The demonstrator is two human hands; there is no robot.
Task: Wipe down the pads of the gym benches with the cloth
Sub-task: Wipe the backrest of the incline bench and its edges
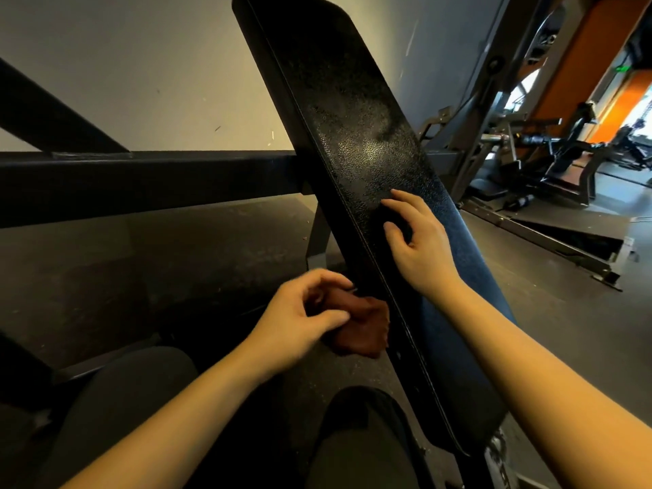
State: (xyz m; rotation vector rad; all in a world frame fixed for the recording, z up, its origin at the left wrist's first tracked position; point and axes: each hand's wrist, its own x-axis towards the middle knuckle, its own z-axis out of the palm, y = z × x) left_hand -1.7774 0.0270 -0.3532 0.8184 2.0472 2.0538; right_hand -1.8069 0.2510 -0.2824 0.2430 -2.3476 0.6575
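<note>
Wiping is in hand at the lower left edge of the long black textured vinyl bench pad [352, 118]. The left hand [303, 312] has its grip clamped on the bunched rust-brown cloth [363, 330], which lies against the pad edge at 7 o'clock from the right hand [420, 248]. The right hand's grip is apart, its fingers resting on the pad face. The next move likely calls for drawing the cloth toward 12 o'clock under steady pressure.

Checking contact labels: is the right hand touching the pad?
Touching. In the head view the right hand rests on the pad, its fingers lying against the black surface with no gap showing.
</note>
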